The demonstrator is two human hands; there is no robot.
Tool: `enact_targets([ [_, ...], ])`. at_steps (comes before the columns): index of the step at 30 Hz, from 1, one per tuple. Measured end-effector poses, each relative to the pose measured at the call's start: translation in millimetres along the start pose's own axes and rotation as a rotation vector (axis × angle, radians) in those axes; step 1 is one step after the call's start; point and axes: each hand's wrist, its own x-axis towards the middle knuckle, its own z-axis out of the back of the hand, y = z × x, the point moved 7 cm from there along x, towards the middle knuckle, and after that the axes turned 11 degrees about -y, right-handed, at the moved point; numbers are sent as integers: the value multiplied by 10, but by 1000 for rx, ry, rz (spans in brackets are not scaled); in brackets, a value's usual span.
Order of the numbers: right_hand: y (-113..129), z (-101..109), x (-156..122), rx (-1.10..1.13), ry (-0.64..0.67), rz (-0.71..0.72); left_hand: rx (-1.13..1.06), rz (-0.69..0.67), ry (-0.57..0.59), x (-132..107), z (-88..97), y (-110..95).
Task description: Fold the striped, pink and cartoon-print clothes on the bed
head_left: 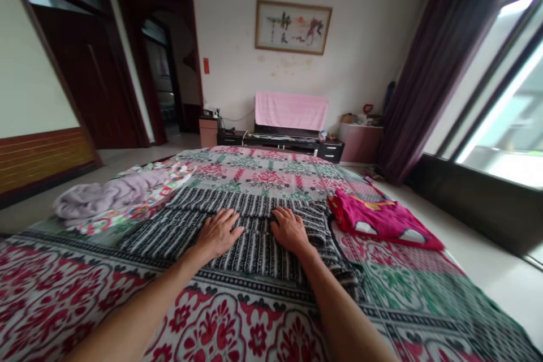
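Note:
A black-and-white striped garment [178, 226] lies spread on the patterned bedspread [106, 288] in the middle of the bed. My left hand [220, 233] rests flat on it, palm down, fingers stretched out. My right hand [289, 231] lies flat beside it on the same garment, fingers spread toward a folded edge. Neither hand holds anything.
A bright pink garment [382, 218] lies to the right of the striped one. A lilac cloth [99, 197] is heaped on a floral garment [161, 181] at the left. Beyond the bed stand a low cabinet with a pink cover [291, 110], dark doors [93, 79] and a curtained window [441, 62].

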Motion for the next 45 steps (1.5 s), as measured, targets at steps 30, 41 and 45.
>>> enact_targets([
  [30, -102, -87, 102, -13, -100, 157, -95, 26, -38, -28, 92, 3],
  [41, -93, -63, 76, -2, -131, 136, -163, 61, -45, 23, 179, 3],
  [45, -81, -46, 65, -5, -131, 128, -154, 188, -153, 179, 472, 358],
])
